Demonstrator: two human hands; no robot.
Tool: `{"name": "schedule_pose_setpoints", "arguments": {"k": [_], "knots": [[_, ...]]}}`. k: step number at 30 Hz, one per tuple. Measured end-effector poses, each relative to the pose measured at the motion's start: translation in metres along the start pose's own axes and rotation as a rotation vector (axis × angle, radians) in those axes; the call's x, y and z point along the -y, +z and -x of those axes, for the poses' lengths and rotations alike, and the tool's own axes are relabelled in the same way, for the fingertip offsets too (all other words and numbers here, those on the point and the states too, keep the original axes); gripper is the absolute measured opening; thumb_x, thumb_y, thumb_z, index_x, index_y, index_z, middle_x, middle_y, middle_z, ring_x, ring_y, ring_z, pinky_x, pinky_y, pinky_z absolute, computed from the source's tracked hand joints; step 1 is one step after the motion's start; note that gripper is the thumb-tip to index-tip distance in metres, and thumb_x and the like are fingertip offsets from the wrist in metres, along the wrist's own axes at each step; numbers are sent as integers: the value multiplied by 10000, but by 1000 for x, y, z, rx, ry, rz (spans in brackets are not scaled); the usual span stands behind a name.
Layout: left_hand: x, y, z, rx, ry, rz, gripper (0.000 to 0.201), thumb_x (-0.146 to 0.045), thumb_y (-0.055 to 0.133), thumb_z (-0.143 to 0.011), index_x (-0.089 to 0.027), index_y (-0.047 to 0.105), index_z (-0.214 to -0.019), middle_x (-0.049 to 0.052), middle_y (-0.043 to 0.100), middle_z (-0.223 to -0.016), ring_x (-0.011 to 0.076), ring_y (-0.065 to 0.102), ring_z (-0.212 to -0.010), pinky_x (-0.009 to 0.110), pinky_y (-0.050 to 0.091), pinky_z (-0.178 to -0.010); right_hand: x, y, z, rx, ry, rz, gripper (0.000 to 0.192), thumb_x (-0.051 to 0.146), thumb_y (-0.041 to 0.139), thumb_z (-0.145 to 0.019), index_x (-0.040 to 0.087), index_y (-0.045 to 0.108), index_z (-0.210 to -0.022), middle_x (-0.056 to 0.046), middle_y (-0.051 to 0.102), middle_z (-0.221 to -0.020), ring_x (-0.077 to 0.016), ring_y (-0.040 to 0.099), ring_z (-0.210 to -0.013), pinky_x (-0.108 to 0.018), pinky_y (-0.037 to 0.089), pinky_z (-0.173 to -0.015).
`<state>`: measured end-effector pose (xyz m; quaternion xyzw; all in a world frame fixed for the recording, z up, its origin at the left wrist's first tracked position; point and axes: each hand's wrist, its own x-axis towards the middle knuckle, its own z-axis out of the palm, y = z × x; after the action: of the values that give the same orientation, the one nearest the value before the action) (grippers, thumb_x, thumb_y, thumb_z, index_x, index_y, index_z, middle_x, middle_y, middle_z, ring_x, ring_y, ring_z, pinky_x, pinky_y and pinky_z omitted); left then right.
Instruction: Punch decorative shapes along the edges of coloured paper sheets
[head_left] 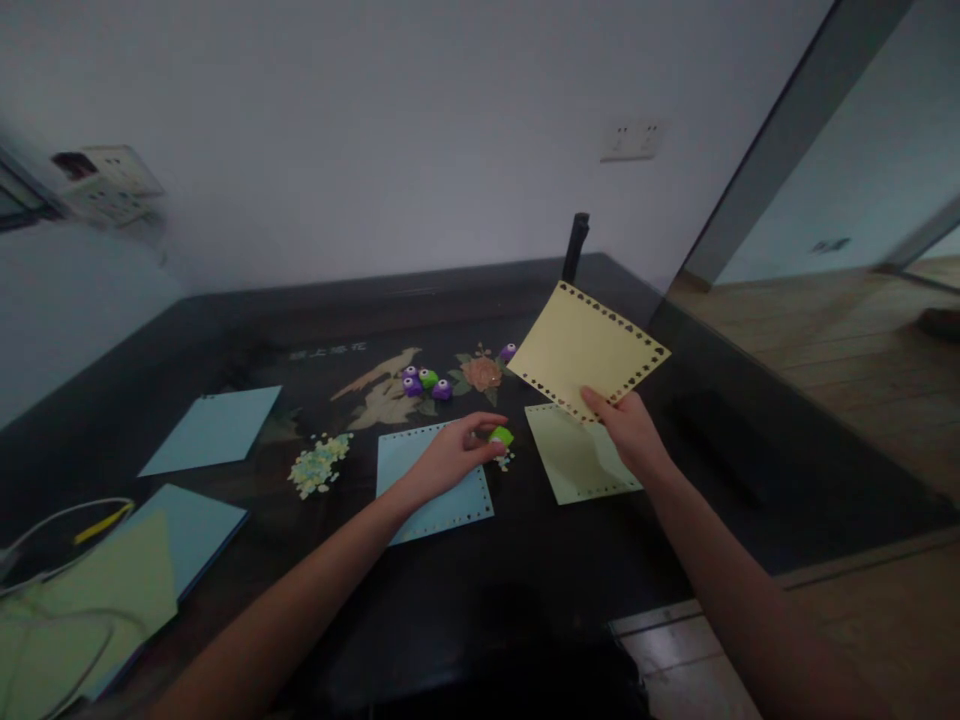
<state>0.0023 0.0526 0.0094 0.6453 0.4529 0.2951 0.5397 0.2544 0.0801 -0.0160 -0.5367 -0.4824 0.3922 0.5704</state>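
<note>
Yellow sheet (583, 345) pinched by one corner in my right hand (628, 430), lifted off the bench (525, 560); left hand (450, 455) pinches the green punch (501, 436)

The left hand (450, 455) half hides the green punch (501, 436).

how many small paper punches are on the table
6: three purple plastic punches and one green punch clustered mid-table, another purple punch by the raised yellow card, one green punch at the left hand. More may be hidden.
</note>
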Motion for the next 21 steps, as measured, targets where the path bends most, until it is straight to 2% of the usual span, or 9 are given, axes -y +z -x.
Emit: {"name": "schedule_pose_setpoints", "arguments": {"k": [2, 5, 11, 14, 17, 21], "knots": [[3, -1, -3, 0, -29, 146, 349, -275, 634, -784, -176, 574, -1113, 96, 605, -1116, 161, 652, -823, 333, 508, -778, 6, -9, -4, -55, -29, 3, 379, 393, 703, -684, 128, 682, -954, -126, 689, -1058, -292, 639, -991, -450, 482, -897], [6, -3, -9, -17, -74, 288, 308, -274, 598, -821, -163, 583, -1108, 107, 615, -1089, 165, 655, -847, 295, 508, -750, 17, -22, -6, -117, -89, 6, 382, 368, 712, -674, 133, 674, -973, -123, 689, -1061, -279, 645, -977, -437, 488, -887], [8, 1, -40, -77, -106, 456, 233, -255, 525, -863, -146, 613, -1049, 85, 634, -987, 107, 635, -758, 196, 479, -620, 19, -41, 1, -112, -59, 49, 383, 370, 716, -659, 138, 673, -961, -117, 698, -1037, -278, 659, -935, -434, 513, -846], [11, 5, -66, -147, -20, 298, 218, -209, 593, -802, -126, 622, -1002, 56, 635, -885, 90, 609, -698, 173, 453, -566, 10, -49, 5, -110, -30, 33, 384, 386, 725, -647, 138, 678, -936, -116, 703, -1024, -288, 662, -927, -441, 523, -825], [15, 5, -94, -201, 68, 6, 233, -150, 586, -772, -117, 623, -1000, 30, 634, -779, 102, 585, -628, 200, 457, -544, 1, -56, 8, -146, 4, 17, 364, 387, 740, -624, 144, 690, -891, -113, 716, -975, -295, 669, -904, -439, 532, -806], [22, 1, -124, -287, 123, -418, 211, -149, 592, -750, -146, 650, -952, 42, 663, -865, 135, 603, -712, 260, 490, -678, -2, -60, 12, -162, 44, 29, 367, 393, 750, -603, 143, 694, -866, -111, 725, -932, -303, 678, -864, -443, 538, -779]]}}
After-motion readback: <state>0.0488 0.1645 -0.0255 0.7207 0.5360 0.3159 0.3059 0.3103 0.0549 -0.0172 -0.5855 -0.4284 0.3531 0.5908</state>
